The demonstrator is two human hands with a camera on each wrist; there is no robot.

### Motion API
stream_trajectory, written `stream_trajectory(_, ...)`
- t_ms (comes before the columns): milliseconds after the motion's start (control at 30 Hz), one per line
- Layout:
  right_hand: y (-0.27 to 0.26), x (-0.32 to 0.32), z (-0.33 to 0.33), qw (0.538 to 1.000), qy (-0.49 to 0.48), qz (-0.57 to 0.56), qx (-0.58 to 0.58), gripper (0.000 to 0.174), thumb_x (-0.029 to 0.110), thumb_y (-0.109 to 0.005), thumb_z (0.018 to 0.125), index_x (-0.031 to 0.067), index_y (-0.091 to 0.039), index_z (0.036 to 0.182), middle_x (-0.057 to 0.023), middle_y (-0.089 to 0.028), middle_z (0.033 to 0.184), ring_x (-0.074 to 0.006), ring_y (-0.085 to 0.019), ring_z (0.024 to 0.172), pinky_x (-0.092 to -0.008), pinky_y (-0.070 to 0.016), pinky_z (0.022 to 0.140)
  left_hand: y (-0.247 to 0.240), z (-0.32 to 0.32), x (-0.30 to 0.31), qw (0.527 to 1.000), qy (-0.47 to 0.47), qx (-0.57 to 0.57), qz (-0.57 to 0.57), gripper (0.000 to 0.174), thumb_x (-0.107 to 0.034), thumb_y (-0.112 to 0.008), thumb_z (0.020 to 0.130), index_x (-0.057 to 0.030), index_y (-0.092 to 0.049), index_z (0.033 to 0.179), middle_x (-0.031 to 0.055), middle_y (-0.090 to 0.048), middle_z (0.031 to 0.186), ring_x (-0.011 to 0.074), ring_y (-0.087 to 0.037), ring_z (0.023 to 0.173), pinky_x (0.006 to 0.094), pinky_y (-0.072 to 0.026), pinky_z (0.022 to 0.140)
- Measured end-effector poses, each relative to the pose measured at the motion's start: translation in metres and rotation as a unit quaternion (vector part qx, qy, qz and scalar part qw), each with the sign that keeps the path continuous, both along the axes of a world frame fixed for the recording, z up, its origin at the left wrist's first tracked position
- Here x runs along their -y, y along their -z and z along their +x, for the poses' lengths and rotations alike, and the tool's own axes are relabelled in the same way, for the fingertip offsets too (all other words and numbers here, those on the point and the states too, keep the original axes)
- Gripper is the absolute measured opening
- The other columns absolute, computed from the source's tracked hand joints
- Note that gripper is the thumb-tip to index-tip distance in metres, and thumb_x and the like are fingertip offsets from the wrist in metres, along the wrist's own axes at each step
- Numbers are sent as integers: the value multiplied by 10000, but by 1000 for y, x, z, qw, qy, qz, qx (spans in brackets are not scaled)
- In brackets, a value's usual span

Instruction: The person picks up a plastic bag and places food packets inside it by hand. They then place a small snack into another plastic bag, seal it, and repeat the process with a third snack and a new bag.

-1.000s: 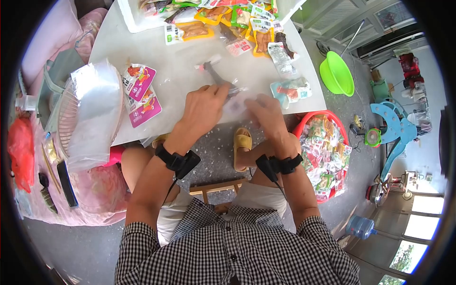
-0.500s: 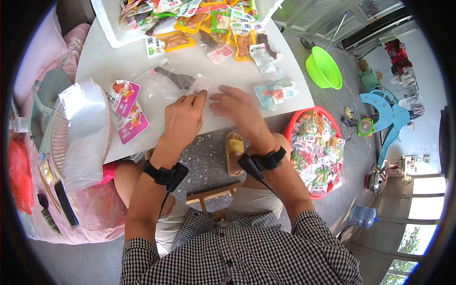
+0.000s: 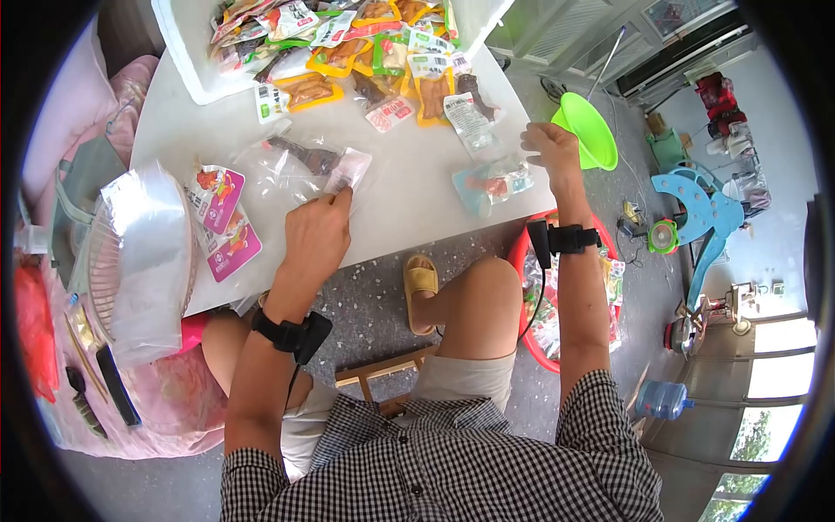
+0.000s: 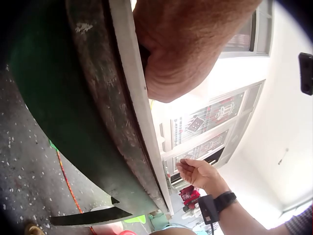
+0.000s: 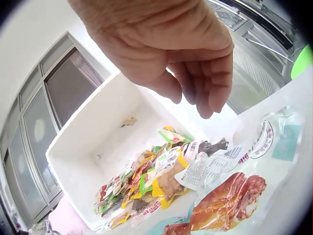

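In the head view a clear packet with dark meat and a pale label lies on the white table. My left hand pinches its label end, fingers bent; the left wrist view shows the back of this hand, its fingertips hidden. Raised off the table's right edge, my right hand holds nothing, its fingers loosely bent. Just left of it lies a light-blue packet, seen large in the right wrist view as a packet of reddish meat below the hand.
A white foam box of food packets stands at the back, with several packets before it. Two purple-and-white packets and a basket under clear bags are at left. A red tub and green basin stand right.
My right hand has moved away from the clear packet, rightward and up past the light-blue packet. My left hand stays at the label end. The head view has shifted.
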State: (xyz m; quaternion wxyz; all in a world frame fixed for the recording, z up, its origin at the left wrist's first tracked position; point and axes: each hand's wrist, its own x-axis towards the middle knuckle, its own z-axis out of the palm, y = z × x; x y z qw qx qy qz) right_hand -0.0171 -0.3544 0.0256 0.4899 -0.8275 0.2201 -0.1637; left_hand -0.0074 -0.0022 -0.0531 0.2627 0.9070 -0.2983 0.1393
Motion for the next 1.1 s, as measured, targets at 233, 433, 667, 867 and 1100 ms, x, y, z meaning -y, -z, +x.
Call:
stream_trajectory(233, 4, 10, 62, 991, -30, -103, -81, 302, 236, -650, 774, 5, -655, 969, -74, -671, 845, -142, -635, 739, -265, -495, 602, -3, 3, 0, 1000, -1, 7, 20, 291, -3, -576, 692, 7, -620, 980, 139, -611, 721, 294, -616, 658, 385, -481, 549)
stream_trajectory(433, 44, 30, 110, 943, 26, -307, -123, 372, 275, -736, 631, -42, -664, 812, -140, -658, 718, -244, -639, 651, -316, -499, 622, -3, 2, 0, 1000, 8, 14, 14, 313, 9, -574, 676, 14, -620, 986, 135, -606, 728, 288, -615, 665, 379, -485, 545)
stream_trajectory(667, 51, 43, 118, 986, -23, -144, -84, 353, 224, -791, 554, -55, -641, 712, -113, -615, 609, -184, -592, 559, -283, -457, 549, -3, 3, -2, 1000, 18, 3, 4, 335, 27, -570, 686, 6, -613, 1018, 137, -594, 739, 297, -602, 671, 390, -477, 561)
stream_trajectory(867, 44, 57, 117, 984, 62, -112, 125, 238, 169, -755, 626, -12, -644, 734, -59, -591, 594, -136, -550, 540, -280, -438, 529, 0, 3, -1, 1000, 10, 12, -7, 308, 20, -576, 715, 0, -618, 1019, 143, -599, 735, 304, -597, 653, 398, -472, 558)
stream_trajectory(1100, -32, -9, 36, 976, -1, 161, 148, 118, 84, -688, 751, 32, -649, 849, -41, -644, 781, -117, -596, 673, -249, -503, 586, -2, 1, -1, 999, -9, 23, -39, 167, -10, -582, 718, -12, -604, 884, 130, -591, 683, 299, -607, 633, 398, -471, 521)
